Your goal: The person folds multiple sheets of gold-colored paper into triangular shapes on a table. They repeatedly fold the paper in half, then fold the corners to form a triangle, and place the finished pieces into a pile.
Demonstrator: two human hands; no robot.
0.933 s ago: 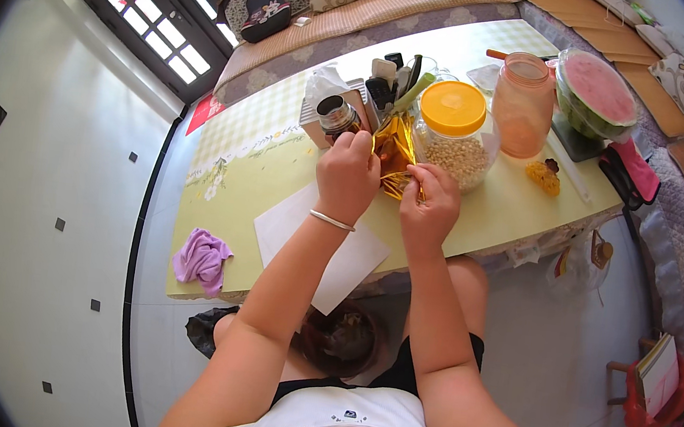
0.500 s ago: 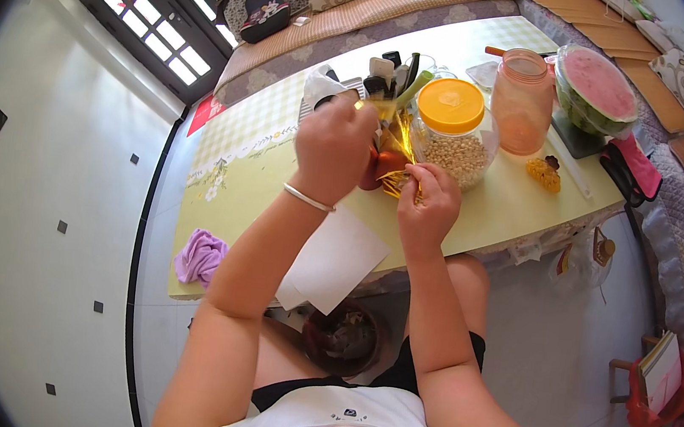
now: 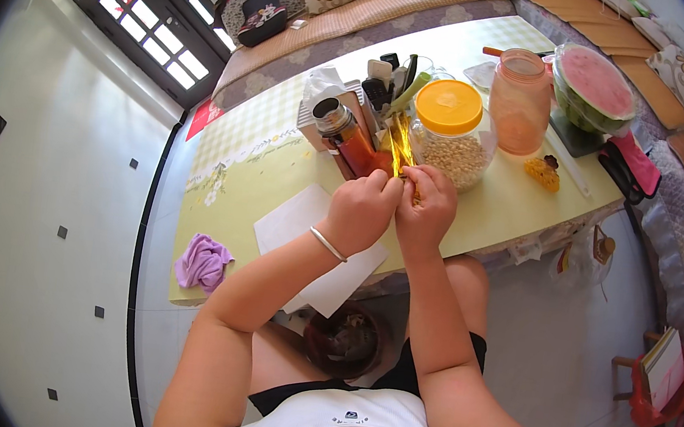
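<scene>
Strands of shiny gold foil ribbon rise from between my two hands. My left hand, with a silver bangle on its wrist, is closed with its fingertips pinched at the lower end of the strands. Right beside it, nearly touching, my right hand pinches the same ribbon, some of which shows between its fingers. Just beyond my left hand leans an orange-red flask with an open metal mouth. Past my right hand stands a clear jar of pale beans or nuts under a yellow lid.
White paper lies under my left wrist on the table, with a purple cloth at the left corner. Farther right are a pink plastic jug, a wrapped watermelon half and a small yellow object. Below sits a dark bin.
My left hand has come down and toward me from above the flask to meet my right hand, uncovering the flask's mouth. My right hand has stayed almost in place.
</scene>
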